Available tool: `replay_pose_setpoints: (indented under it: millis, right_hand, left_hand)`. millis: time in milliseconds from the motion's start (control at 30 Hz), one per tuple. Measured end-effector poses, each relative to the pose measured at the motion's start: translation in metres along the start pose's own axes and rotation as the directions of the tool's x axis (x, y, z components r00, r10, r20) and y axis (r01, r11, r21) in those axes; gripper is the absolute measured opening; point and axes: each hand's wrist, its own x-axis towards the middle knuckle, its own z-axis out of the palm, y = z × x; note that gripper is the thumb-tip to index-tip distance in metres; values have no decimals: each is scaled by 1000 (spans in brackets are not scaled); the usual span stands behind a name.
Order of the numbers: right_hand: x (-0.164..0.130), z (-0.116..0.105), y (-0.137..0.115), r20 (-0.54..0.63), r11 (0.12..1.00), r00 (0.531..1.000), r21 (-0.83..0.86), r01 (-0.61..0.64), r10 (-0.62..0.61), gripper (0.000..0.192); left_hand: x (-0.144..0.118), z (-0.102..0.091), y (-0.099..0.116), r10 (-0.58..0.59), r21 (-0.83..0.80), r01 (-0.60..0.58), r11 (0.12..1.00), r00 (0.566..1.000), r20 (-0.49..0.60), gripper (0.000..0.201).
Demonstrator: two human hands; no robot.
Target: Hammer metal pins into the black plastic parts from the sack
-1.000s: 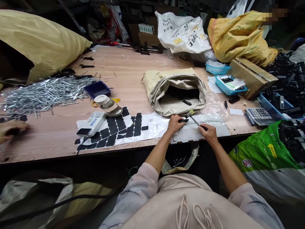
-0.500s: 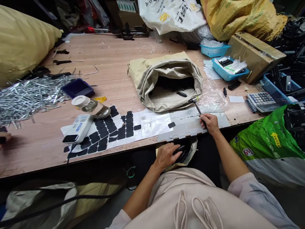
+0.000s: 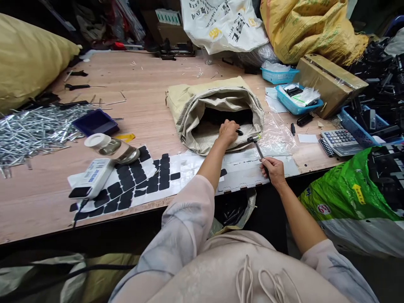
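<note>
Left hand (image 3: 227, 131) is inside the mouth of the rolled-down sack (image 3: 189, 105), fingers curled over a small black part (image 3: 240, 132) on the sack lining; I can't tell if it's pinched or just touched. Right hand (image 3: 271, 170) is closed around the handle of a small hammer (image 3: 256, 143), head resting near the sack's rim, just right of my left hand. To do this well I'd say pinch one part only, lift clear of the lining, and keep the hammer head parked off the fingers. Grey plate (image 3: 252, 170) lies at the bench (image 3: 151, 84) edge, between the hands and nearer me. Black pads sheet (image 3: 139, 181) sits left.
</note>
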Motion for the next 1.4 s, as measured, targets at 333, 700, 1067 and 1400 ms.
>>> replay_pose_setpoints:
  millis: [333, 700, 1067, 1400]
  right_hand:
    - [2, -2, 3, -9, 1000, 1000, 3, 2, -2, 34]
    - [-7, 2, 1, -23, 988, 996, -132, 84, -87, 32]
    - [-21, 1, -8, 142, 590, 862, -674, 444, -487, 26]
    - [-25, 5, -8, 187, 547, 854, -697, 464, -486, 25]
  left_hand:
    - [-71, -21, 13, 20, -54, -35, 998, 965, -262, 28]
    - [-154, 20, -7, -69, -175, 52, 983, 993, -92, 27]
    - [-152, 18, -4, -107, -225, 82, 971, 989, -101, 18]
    - [-150, 16, -2, -115, -229, 91, 969, 989, -93, 17]
